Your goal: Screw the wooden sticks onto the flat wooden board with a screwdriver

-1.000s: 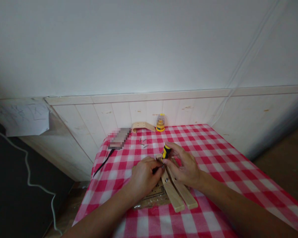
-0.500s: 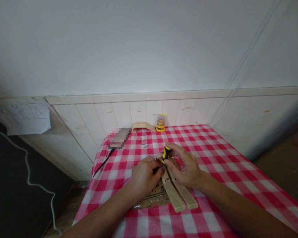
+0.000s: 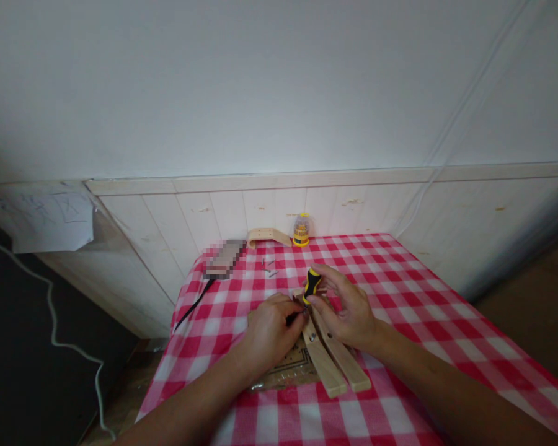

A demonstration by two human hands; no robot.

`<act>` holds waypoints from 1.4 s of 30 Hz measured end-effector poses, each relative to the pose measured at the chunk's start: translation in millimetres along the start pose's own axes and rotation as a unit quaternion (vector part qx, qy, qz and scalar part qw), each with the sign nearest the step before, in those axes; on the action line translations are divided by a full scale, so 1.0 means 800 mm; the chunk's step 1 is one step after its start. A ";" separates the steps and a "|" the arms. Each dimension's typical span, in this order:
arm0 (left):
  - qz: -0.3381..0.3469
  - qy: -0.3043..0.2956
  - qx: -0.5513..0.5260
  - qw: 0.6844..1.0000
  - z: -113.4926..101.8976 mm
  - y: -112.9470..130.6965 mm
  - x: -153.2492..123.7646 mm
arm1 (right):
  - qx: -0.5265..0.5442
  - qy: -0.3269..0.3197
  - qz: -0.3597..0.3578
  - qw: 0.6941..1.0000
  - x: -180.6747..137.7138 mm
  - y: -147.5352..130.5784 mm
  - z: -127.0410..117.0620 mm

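Note:
My right hand [image 3: 348, 313] grips a short yellow-and-black screwdriver [image 3: 312, 283], held nearly upright with its tip down at the far end of two pale wooden slats [image 3: 335, 362]. The slats lie side by side on the red-and-white checked tablecloth [image 3: 400, 297]. My left hand [image 3: 268, 331] is closed in a pinch right beside the screwdriver tip, fingers pressed on something small that I cannot make out. Under the slats and my left wrist lies a clear bag of small parts [image 3: 288, 371].
A few loose screws [image 3: 268, 267] lie farther back on the cloth. A curved wooden piece [image 3: 267, 236] and a yellow bit holder [image 3: 301, 230] stand by the panelled wall. A blurred flat device [image 3: 223, 260] with a black cable [image 3: 193, 306] sits at the back left corner.
My right hand has shifted its fingers slightly on the screwdriver handle; the handle leans a little differently. My left hand and the slats have stayed put.

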State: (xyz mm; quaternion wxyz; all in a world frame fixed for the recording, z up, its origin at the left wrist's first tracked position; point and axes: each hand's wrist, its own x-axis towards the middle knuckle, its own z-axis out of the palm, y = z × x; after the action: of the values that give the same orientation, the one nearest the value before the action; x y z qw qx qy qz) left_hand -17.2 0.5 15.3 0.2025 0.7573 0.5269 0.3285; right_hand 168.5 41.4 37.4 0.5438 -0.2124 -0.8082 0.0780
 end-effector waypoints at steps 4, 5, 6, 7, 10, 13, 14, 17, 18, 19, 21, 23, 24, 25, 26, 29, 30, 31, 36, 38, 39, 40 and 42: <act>0.004 0.002 -0.003 1.000 0.001 -0.002 0.000 | 0.002 0.000 0.006 1.000 0.000 0.000 0.001; 0.004 0.001 -0.002 1.000 0.001 -0.001 0.000 | 0.001 0.001 0.006 1.000 0.001 0.000 0.001; 0.003 -0.001 -0.002 1.000 0.001 -0.001 0.000 | -0.001 0.001 0.006 1.000 0.001 0.000 0.001; 0.003 -0.004 -0.002 1.000 0.000 -0.001 0.000 | -0.002 0.001 0.005 1.000 0.001 0.000 0.000; 0.000 -0.008 -0.003 1.000 -0.001 0.002 0.000 | -0.004 -0.002 0.003 1.000 0.003 -0.002 -0.001; -0.002 -0.009 0.000 1.000 -0.002 0.003 -0.001 | -0.011 -0.001 -0.004 1.000 0.004 -0.003 -0.001; -0.002 -0.009 0.001 1.000 -0.001 0.002 -0.001 | -0.014 0.000 -0.008 1.000 0.004 -0.003 -0.002; -0.004 -0.002 0.003 1.000 0.000 0.000 -0.002 | -0.022 0.001 -0.019 1.000 0.005 -0.003 -0.002; -0.004 0.003 0.001 1.000 0.000 -0.001 -0.002 | -0.026 0.002 -0.022 0.999 0.006 -0.003 -0.003; -0.005 0.008 0.000 1.000 0.000 -0.001 -0.002 | -0.030 0.002 -0.024 0.999 0.006 -0.003 -0.003; -0.007 0.016 -0.005 1.000 -0.001 -0.001 -0.002 | -0.035 0.000 -0.024 0.999 0.006 -0.004 -0.003; -0.009 0.018 -0.010 1.000 -0.002 0.001 -0.003 | -0.035 0.001 -0.024 0.999 0.006 -0.004 -0.003; -0.009 0.016 -0.012 1.000 -0.003 0.002 -0.003 | -0.034 0.001 -0.024 0.999 0.005 -0.004 -0.003; -0.007 0.015 -0.015 1.000 -0.003 0.004 -0.003 | -0.033 0.001 -0.024 0.999 0.005 -0.004 -0.003; -0.005 0.014 -0.018 1.000 -0.003 0.005 -0.003 | -0.032 0.001 -0.025 0.999 0.005 -0.004 -0.003; -0.002 0.012 -0.022 1.000 -0.003 0.005 -0.002 | -0.028 -0.007 -0.025 0.999 0.003 -0.004 -0.003; -0.003 0.011 -0.021 1.000 -0.002 0.004 -0.002 | -0.027 -0.010 -0.026 0.999 0.002 -0.004 -0.003; -0.006 0.010 -0.021 1.000 -0.002 0.004 -0.001 | -0.024 -0.013 -0.025 0.999 0.001 -0.004 -0.003; -0.014 -0.001 -0.031 0.999 -0.001 0.002 0.000 | -0.005 -0.013 -0.009 1.000 -0.001 -0.003 -0.002; -0.018 -0.003 -0.031 0.999 -0.002 0.002 0.001 | 0.001 -0.013 -0.005 1.000 0.000 -0.004 -0.002; -0.019 -0.003 -0.029 0.999 -0.002 0.002 0.001 | 0.003 -0.012 -0.004 1.000 0.000 -0.004 -0.001; -0.020 -0.004 -0.026 0.999 -0.001 0.003 0.001 | 0.005 -0.012 -0.003 1.000 0.001 -0.004 -0.001; -0.019 -0.005 -0.018 1.000 -0.001 0.003 0.001 | 0.008 -0.012 -0.003 1.000 0.001 -0.004 0.000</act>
State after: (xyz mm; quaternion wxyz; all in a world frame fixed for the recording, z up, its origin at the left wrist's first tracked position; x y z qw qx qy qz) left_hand -16.5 0.2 17.8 0.2252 0.7449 0.5340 0.3305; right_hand 167.6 39.0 39.3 0.5361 -0.2049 -0.8144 0.0854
